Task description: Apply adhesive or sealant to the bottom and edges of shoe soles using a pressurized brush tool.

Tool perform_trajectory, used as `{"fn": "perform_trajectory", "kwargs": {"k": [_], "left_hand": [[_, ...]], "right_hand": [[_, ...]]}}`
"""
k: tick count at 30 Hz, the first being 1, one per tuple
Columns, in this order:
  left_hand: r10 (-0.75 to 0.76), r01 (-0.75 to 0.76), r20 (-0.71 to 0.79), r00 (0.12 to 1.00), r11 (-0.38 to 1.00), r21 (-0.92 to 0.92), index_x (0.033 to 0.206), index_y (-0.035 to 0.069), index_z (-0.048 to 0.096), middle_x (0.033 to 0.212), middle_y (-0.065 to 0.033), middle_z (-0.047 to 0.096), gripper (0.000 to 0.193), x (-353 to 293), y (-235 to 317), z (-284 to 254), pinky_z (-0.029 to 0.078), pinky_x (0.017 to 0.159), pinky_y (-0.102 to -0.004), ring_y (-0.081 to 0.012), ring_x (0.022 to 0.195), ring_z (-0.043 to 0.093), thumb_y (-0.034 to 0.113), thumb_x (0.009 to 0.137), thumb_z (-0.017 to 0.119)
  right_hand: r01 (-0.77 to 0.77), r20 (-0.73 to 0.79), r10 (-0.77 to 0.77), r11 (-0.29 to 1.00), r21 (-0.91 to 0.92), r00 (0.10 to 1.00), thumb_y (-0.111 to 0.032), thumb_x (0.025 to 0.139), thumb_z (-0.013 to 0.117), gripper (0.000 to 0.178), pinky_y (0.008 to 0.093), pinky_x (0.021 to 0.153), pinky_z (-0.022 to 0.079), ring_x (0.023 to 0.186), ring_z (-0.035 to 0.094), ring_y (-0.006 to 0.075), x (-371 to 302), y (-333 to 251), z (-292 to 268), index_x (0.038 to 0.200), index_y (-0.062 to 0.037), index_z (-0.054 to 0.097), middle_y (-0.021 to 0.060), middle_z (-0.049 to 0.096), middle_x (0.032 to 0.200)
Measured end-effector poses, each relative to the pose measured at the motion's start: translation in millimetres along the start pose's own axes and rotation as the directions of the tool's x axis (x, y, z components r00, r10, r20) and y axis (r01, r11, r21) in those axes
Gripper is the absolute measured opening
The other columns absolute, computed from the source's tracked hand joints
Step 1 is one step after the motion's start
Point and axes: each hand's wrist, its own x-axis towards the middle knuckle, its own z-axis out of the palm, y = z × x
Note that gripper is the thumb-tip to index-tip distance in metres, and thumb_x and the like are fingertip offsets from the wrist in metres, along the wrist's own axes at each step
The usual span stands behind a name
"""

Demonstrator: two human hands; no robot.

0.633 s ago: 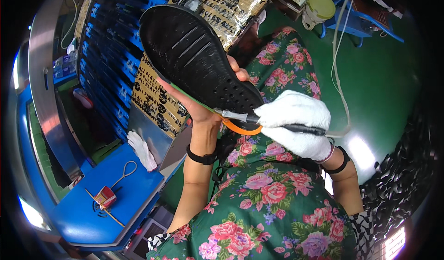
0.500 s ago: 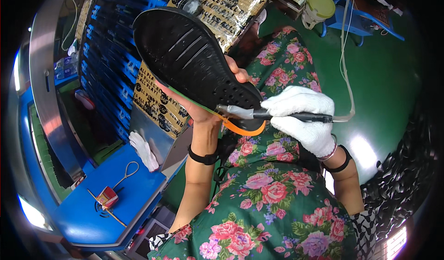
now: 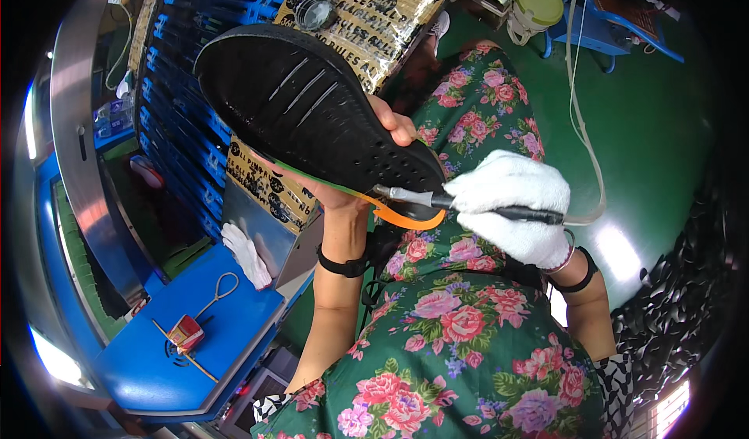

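A black shoe sole (image 3: 300,115) lies tilted across my bare left hand (image 3: 394,123), its hollow inner face up. The fingers wrap its far edge, and the palm and thumb side support it from below. A strip of green and bright orange (image 3: 409,219) runs along the sole's near edge. My right hand (image 3: 511,205), in a white knit glove, grips a slim black-handled brush-like tool (image 3: 441,200) with a grey, metal-ended front. That tip is at the sole's near edge, beside the small holes; whether it touches cannot be made out. A clear hose leaves the tool's back end.
On the left, a blue table (image 3: 156,369) carries a white glove (image 3: 246,253), a small red box (image 3: 186,334) and a looped wire. A taped box (image 3: 367,33) with a round jar (image 3: 316,14) stands ahead. A lidded bucket (image 3: 537,6) is far right, above black scraps (image 3: 671,314).
The sole has shifted to the left and a little lower, tilting slightly with my left hand. The tool in my right hand has moved slightly right and down along the edge.
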Motion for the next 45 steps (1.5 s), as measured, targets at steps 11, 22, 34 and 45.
{"fn": "perform_trajectory", "kwargs": {"k": [11, 22, 34, 45], "left_hand": [[0.037, -0.043, 0.050, 0.998, 0.992, 0.116, 0.126, 0.001, 0.053, 0.104, -0.0170, 0.060, 0.073, 5, 0, 3, 0.049, 0.085, -0.0471, -0.0299, 0.089, 0.066, 0.067, 0.095, 0.051], [0.035, -0.042, 0.060, 0.998, 0.990, 0.136, 0.119, -0.003, 0.055, 0.104, -0.0176, 0.060, 0.087, 11, 0, 7, 0.047, 0.083, -0.0463, -0.0306, 0.088, 0.065, 0.078, 0.089, 0.049], [-0.012, 0.021, -0.111, 0.994, 0.996, 0.082, 0.128, -0.004, 0.048, 0.095, -0.0232, 0.060, 0.138, 13, -7, 2, 0.052, 0.074, -0.0446, -0.0339, 0.082, 0.061, 0.110, 0.054, 0.024], [-0.049, 0.056, -0.097, 0.994, 0.996, 0.069, 0.130, 0.003, 0.050, 0.099, -0.0173, 0.058, 0.117, 16, -6, 12, 0.046, 0.081, -0.0459, -0.0308, 0.085, 0.058, 0.101, 0.068, 0.037]], "right_hand": [[-0.057, 0.025, 0.054, 0.994, 0.091, 0.998, -0.001, 0.072, 0.081, 0.018, 0.0354, 0.070, 0.057, 0.079, 0.072, 0.0257, -7, 3, -4, 0.090, -0.0040, 0.076, 0.0121, 0.076, 0.092], [0.062, 0.043, -0.055, 0.985, -0.160, 0.998, 0.001, 0.066, 0.080, 0.019, 0.0353, 0.066, 0.055, 0.076, 0.070, 0.0255, -12, -8, -6, 0.082, -0.0068, 0.074, 0.0108, 0.074, 0.090], [0.171, 0.073, -0.165, 0.980, -0.097, 0.984, 0.000, 0.063, 0.082, 0.024, 0.0368, 0.067, 0.055, 0.078, 0.070, 0.0260, -15, -11, -10, 0.085, -0.0068, 0.076, 0.0112, 0.075, 0.096], [0.078, -0.069, -0.082, 0.995, -0.057, 0.994, 0.006, 0.067, 0.079, 0.025, 0.0371, 0.069, 0.055, 0.075, 0.070, 0.0270, -19, -9, -12, 0.089, -0.0051, 0.072, 0.0145, 0.073, 0.093]]}}
